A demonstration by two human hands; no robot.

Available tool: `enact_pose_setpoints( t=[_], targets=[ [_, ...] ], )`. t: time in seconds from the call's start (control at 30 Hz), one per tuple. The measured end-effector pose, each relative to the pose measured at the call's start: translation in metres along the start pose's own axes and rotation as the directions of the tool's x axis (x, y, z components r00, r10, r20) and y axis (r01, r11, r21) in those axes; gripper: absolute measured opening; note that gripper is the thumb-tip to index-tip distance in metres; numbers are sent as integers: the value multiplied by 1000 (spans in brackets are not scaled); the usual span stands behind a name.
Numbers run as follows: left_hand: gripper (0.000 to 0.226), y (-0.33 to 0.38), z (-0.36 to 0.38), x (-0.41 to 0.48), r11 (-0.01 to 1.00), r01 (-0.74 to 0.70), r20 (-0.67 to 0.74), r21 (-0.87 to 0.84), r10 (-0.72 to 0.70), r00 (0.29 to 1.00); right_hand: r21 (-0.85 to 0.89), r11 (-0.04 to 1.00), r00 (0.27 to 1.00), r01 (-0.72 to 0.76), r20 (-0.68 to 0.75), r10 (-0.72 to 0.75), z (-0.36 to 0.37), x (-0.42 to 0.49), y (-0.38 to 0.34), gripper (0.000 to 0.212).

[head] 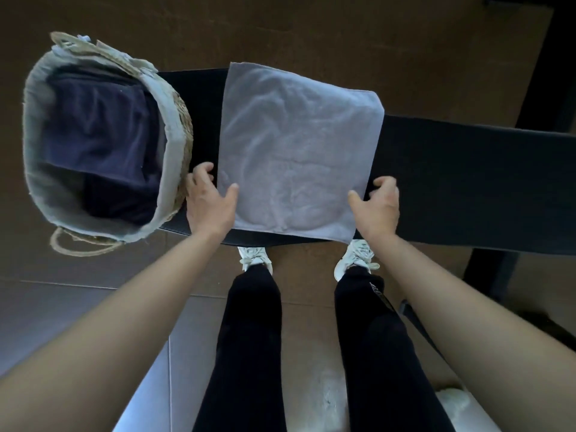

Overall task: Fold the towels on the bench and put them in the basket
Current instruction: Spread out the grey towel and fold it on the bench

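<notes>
A pale blue towel (296, 151) lies spread flat across the dark bench (467, 182), its far edge hanging past the bench. My left hand (208, 201) sits at the towel's near left edge, thumb on the cloth and fingers loosely curled on the bench beside it. At the near right edge my right hand (378, 204) mirrors it, thumb on the towel and fingers curled just off its side. Neither hand lifts the cloth. The woven basket (177, 120) with a pale liner stands on the bench's left end and holds folded dark navy towels (99, 135).
My legs and white shoes (355, 260) stand right against the bench's near edge. Brown floor lies beyond the bench and tiles under me. The bench's right half (483, 188) is bare dark surface. A rope handle (81, 247) sticks out from the basket's near side.
</notes>
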State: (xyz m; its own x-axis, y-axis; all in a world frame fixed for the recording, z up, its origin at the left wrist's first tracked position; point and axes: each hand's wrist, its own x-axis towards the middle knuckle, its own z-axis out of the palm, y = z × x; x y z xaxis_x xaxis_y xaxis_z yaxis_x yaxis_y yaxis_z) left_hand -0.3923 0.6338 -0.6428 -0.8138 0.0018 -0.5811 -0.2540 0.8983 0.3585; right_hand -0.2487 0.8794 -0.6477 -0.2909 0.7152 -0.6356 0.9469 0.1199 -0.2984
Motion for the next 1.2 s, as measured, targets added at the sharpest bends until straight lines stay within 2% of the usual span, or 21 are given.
enact_pose_setpoints(
  t=[0.13, 0.27, 0.33, 0.47, 0.53, 0.67, 0.8, 1.03, 1.13, 1.2],
  targets=[
    [57, -24, 12, -29, 992, 116, 11, 43, -117, 993, 61, 985, 986, -161, 61, 157, 23, -35, 25, 41],
    [48, -22, 18, -34, 977, 213, -7, 18, -213, 977, 59, 985, 984, -163, 84, 158, 34, -42, 26, 24],
    [41, -22, 18, -32, 959, 280, 19, -46, -279, 960, 47, 989, 986, -140, 93, 136, 33, -42, 28, 24],
    [23, -22, 18, -37, 953, 285, 151, -101, -268, 951, 108, 988, 991, -105, 91, 96, 22, -44, 41, 23],
    [22, -27, 19, -46, 934, 316, 197, -164, -283, 939, 179, 976, 988, -127, 108, 109, 16, -44, 54, 21],
    [27, -43, 21, -63, 875, 361, 236, -322, -295, 926, 270, 942, 972, -201, 172, 158, 6, -48, 76, 15],
    [26, -44, 15, -85, 836, 335, 181, -435, -284, 942, 330, 908, 960, -257, 199, 199, -2, -56, 82, 6],
    [27, -60, 4, -116, 816, 384, 236, -432, -308, 922, 305, 889, 940, -342, 131, 316, -14, -70, 93, 18],
    [14, -49, 0, -119, 812, 348, 216, -469, -276, 936, 385, 877, 958, -287, 123, 260, -31, -77, 75, 35],
    [10, -37, -3, -110, 784, 346, 237, -515, -258, 937, 462, 855, 972, -235, 137, 193, -40, -72, 61, 30]
  ],
)
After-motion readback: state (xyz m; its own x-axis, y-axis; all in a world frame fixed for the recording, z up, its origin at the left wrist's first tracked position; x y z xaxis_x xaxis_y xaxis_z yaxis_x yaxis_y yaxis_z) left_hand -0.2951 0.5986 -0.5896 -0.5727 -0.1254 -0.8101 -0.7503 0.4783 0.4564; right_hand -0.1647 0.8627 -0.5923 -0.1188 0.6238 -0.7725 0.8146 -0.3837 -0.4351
